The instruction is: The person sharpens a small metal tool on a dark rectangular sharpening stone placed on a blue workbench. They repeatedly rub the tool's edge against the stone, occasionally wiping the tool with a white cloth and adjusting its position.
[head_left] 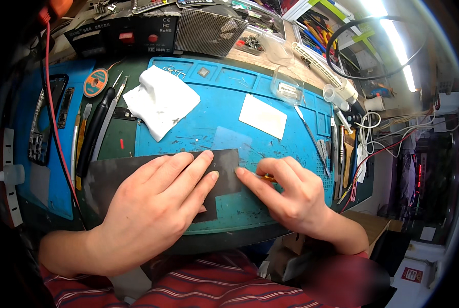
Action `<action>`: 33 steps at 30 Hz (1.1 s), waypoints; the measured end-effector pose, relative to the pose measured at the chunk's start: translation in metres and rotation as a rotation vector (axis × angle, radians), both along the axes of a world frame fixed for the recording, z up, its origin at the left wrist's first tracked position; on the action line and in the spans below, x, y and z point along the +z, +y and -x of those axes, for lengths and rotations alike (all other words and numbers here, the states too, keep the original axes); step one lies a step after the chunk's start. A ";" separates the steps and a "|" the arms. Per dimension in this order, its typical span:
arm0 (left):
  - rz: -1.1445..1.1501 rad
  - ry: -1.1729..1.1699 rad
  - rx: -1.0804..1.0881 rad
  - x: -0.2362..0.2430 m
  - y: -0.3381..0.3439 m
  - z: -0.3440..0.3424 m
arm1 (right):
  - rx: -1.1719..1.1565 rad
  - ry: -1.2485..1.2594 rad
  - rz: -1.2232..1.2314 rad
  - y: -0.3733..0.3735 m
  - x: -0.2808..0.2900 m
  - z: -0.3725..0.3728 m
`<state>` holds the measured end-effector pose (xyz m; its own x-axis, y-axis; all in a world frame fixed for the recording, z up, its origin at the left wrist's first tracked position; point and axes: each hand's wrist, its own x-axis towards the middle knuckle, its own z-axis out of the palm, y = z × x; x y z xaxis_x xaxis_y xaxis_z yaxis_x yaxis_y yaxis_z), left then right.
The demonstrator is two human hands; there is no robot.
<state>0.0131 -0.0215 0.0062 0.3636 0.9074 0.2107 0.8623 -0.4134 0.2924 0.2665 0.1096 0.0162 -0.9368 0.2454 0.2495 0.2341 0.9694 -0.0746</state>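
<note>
A dark grey sheet point(224, 172), looking like sandpaper, lies across the near edge of the blue work mat point(209, 115). My left hand point(160, 197) rests on it, fingers stretched flat and pressing it down. Beyond its right edge my right hand point(293, 192) is closed, the index finger pointing at the edge. A thin thing with a yellow-orange part point(267, 178) shows between the right fingers; most of it is hidden. On the mat beyond the hands are a white cloth point(160, 100) and a cream rectangular card point(263, 116).
Tweezers and a black-handled knife point(102, 115) lie at the left, near a solder spool point(95, 82) and an opened phone frame point(45, 120). Several tools point(341, 154) line the mat's right side. A clear box point(287, 88) and a black machine point(124, 38) stand at the back.
</note>
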 end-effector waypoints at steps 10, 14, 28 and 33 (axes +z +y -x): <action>-0.001 0.009 -0.005 0.000 0.001 0.000 | 0.006 -0.003 0.033 -0.004 -0.001 -0.009; 0.001 0.009 -0.001 0.000 0.002 -0.001 | -0.007 -0.010 0.020 -0.002 0.001 -0.005; -0.007 0.013 0.000 -0.001 0.001 -0.001 | -0.012 -0.029 0.041 -0.006 0.004 -0.009; -0.010 0.014 0.001 -0.001 0.000 0.000 | -0.015 -0.003 -0.005 0.003 0.000 -0.001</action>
<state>0.0135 -0.0215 0.0049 0.3661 0.9055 0.2143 0.8666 -0.4157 0.2759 0.2673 0.1127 0.0163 -0.9337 0.2584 0.2481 0.2490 0.9660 -0.0690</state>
